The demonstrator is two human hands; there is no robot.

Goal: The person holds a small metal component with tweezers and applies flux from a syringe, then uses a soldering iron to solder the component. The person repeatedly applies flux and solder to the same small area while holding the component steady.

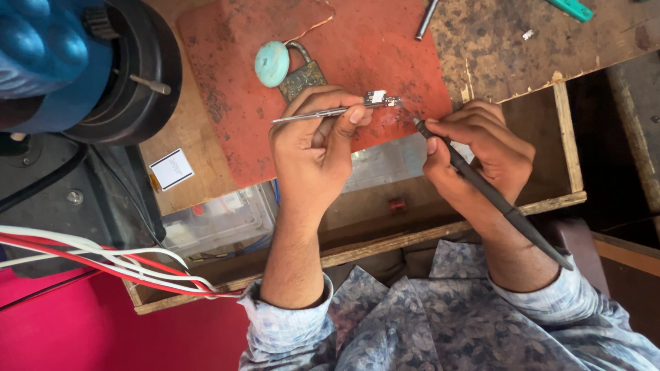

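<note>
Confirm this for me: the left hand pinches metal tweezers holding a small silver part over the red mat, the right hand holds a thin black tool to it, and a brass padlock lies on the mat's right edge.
One detail is wrong. The head view shows the brass padlock near the worn red mat's top middle, beside a round turquoise knob, not on its right edge. The left hand, metal tweezers, small silver part, right hand and thin black tool are as stated.

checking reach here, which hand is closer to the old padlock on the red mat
Left. The left hand, pinching tweezers, sits just below the padlock, nearly touching it. The right hand, holding a dark pen-like tool, is farther off to the padlock's right.
</note>
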